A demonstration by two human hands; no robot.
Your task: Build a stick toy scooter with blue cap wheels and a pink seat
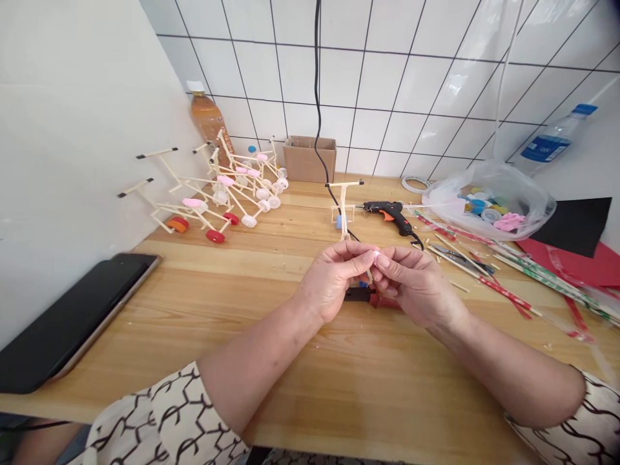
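My left hand [334, 274] and my right hand [414, 281] meet over the middle of the table, thumbs and fingertips closed. Between them they pinch a small pale pink piece [376, 254], mostly covered by the fingertips. Just beyond the hands stands a little tricycle-like frame of wooden sticks [343, 203] with a black-tipped handlebar and a blue cap; my hands hide its near part. Under the fingers lies a tool with a red handle [385, 301] and a dark end, partly hidden.
Several finished stick tricycles [227, 181] crowd the back left by a tea bottle [208, 116]. A cardboard box [310, 158], glue gun [390, 215], bag of caps [489, 200], scissors [462, 258] and wrapped sticks [504, 284] lie around. A black phone-like device [72, 316] is at left.
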